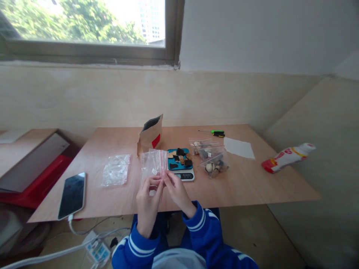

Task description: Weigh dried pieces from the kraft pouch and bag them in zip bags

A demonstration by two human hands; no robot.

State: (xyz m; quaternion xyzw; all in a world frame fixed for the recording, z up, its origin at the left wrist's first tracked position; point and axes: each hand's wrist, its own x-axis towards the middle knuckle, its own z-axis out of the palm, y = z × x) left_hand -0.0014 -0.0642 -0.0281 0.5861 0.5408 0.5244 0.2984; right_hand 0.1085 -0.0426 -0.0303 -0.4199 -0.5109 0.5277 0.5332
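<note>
My left hand (150,194) and my right hand (176,186) meet near the table's front edge, fingers pinched on a clear zip bag (150,162) with a red line along its opening. A small white piece shows in or behind the bag. Just beyond my right hand is a digital scale (188,175), white with a blue top. Dark and tan dried pieces (181,158) lie on that blue top. Right of the scale are several zip bags (215,165) filled with similar dried pieces. Behind my hands stands a brown paper pouch (148,136), its top open.
A stack of clear bags (115,170) lies left of my hands, with a phone (72,196) on a white cable farther left. Toward the right are a green-and-black screwdriver (217,132), a white paper sheet (239,148) and a red-and-white bottle (288,157) on its side.
</note>
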